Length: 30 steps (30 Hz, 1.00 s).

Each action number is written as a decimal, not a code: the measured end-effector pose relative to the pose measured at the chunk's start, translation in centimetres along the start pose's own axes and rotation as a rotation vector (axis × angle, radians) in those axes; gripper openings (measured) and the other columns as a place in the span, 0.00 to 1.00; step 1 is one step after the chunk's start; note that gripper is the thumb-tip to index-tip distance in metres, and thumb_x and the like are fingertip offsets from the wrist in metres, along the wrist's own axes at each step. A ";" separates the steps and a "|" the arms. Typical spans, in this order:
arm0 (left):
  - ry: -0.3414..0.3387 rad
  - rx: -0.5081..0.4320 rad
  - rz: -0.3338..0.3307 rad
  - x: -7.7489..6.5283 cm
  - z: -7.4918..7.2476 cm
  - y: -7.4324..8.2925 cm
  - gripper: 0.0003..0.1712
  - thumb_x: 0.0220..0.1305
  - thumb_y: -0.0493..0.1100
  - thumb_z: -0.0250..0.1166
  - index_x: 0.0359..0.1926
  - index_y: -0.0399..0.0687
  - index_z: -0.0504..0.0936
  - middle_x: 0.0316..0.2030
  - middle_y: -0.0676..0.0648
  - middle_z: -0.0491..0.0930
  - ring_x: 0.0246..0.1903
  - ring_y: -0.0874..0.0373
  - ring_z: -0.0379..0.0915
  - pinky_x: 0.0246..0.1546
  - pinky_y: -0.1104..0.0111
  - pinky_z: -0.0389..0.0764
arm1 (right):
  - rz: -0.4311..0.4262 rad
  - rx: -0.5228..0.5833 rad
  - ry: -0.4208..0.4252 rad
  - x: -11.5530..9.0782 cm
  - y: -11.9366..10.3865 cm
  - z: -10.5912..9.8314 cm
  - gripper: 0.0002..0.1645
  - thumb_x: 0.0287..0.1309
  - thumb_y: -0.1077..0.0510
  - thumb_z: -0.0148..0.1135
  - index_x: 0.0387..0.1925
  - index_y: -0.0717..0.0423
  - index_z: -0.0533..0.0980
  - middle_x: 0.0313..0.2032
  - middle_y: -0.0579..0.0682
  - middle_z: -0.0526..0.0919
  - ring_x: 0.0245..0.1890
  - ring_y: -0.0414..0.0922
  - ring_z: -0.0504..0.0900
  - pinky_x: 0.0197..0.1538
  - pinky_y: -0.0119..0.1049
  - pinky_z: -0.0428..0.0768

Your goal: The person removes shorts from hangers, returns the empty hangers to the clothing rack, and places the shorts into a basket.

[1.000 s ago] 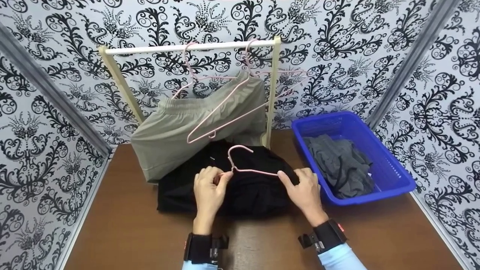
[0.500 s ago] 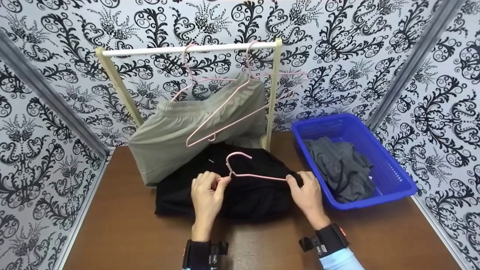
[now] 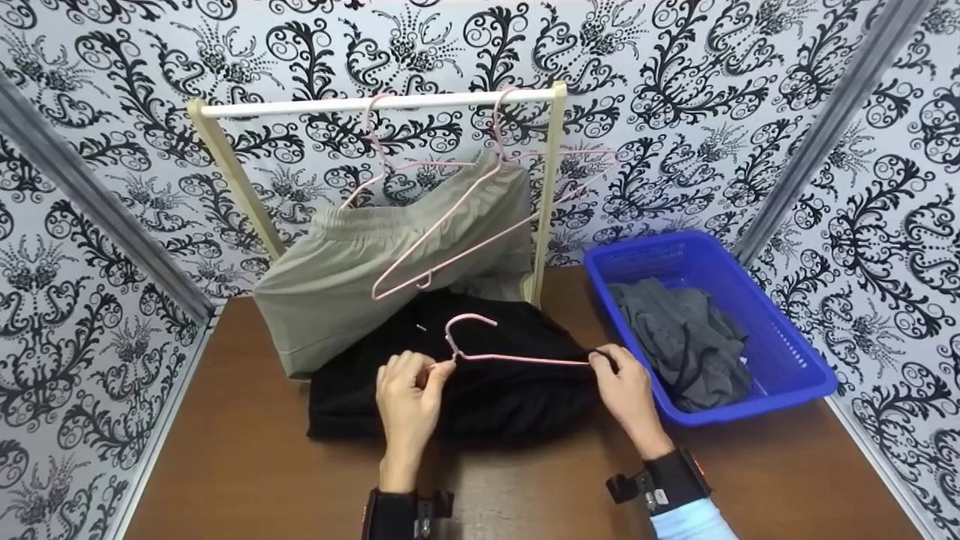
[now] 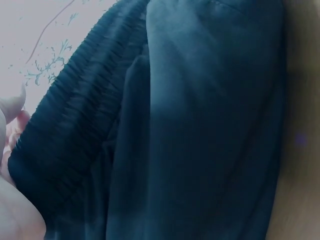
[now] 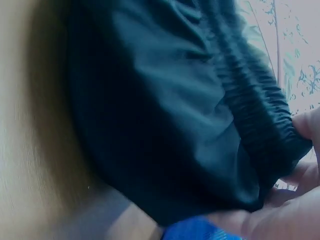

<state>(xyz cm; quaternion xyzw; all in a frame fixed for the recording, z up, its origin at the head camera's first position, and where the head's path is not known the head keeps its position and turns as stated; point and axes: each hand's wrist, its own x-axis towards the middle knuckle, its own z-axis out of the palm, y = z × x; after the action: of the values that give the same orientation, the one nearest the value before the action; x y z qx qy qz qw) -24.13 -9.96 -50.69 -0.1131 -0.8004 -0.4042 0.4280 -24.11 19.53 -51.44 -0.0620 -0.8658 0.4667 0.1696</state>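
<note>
In the head view, black elastic-waist shorts (image 3: 517, 401) stand in front of the rack, overlapping the table. A pink clothes hanger (image 3: 525, 361) lies along their waistband, its hook upward. My left hand (image 3: 407, 401) pinches the hanger just left of its neck, fingers at the waistband. At the opposite end, my right hand (image 3: 628, 390) grips the waistband corner, its thumb by the hanger's tip. The right wrist view shows that hand's fingers curled round the gathered waistband (image 5: 255, 105). In the left wrist view the waistband (image 4: 80, 105) runs down to the left hand (image 4: 17, 200) at the edge.
Behind stands a rack with a white rod (image 3: 300, 107), carrying beige shorts (image 3: 322, 285) on one pink hanger and a bare pink hanger (image 3: 450, 214). A blue basket (image 3: 795, 352) on the right holds a dark grey garment (image 3: 686, 341). The brown table (image 3: 225, 450) extends forward.
My right hand has slid right, away from the hanger's neck, to its end. My left hand has shifted slightly left and nearer me, carrying the hanger with it. The hook leans a little further left.
</note>
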 end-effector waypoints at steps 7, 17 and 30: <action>0.013 -0.011 -0.029 -0.1 -0.7 -0.4 0.19 0.54 0.44 0.78 0.20 0.49 0.74 0.17 0.52 0.62 0.22 0.58 0.59 0.33 0.66 0.59 | 0.125 0.076 -0.063 0.3 0.2 -0.4 0.14 0.73 0.58 0.55 0.48 0.60 0.85 0.49 0.59 0.87 0.49 0.53 0.81 0.53 0.45 0.73; 0.014 -0.002 -0.062 -0.5 -1.2 -0.5 0.19 0.54 0.44 0.78 0.20 0.48 0.74 0.17 0.52 0.63 0.23 0.58 0.60 0.33 0.65 0.60 | 0.256 0.262 -0.137 0.6 0.5 -0.6 0.18 0.74 0.60 0.52 0.52 0.65 0.83 0.51 0.60 0.85 0.50 0.48 0.79 0.55 0.38 0.73; 0.045 -0.027 -0.114 -0.6 -1.9 0.0 0.18 0.55 0.41 0.77 0.20 0.46 0.75 0.18 0.51 0.65 0.23 0.57 0.61 0.34 0.64 0.60 | 0.471 0.785 -0.189 0.2 0.6 -1.1 0.12 0.76 0.63 0.44 0.47 0.66 0.73 0.35 0.48 0.79 0.35 0.42 0.78 0.40 0.33 0.80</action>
<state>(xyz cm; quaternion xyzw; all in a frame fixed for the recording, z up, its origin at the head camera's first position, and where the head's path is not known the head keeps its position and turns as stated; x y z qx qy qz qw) -22.60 -11.26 -50.56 -0.0642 -0.7901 -0.4412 0.4207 -23.94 20.74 -51.35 -0.1451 -0.5977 0.7884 -0.0101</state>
